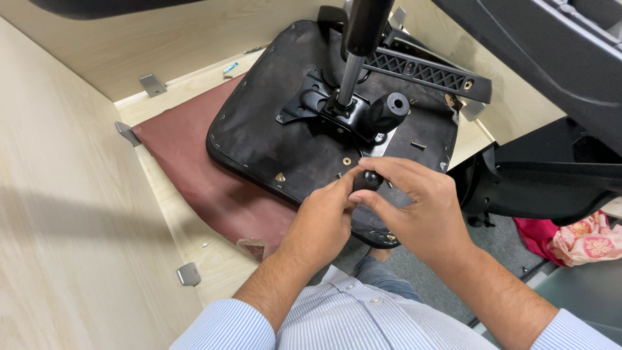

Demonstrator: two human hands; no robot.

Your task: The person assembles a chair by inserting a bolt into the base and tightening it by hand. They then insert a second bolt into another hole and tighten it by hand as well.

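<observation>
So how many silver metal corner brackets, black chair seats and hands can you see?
Silver metal corner brackets: 4
Black chair seats: 1
Hands: 2, left hand and right hand
Total: 7
</observation>
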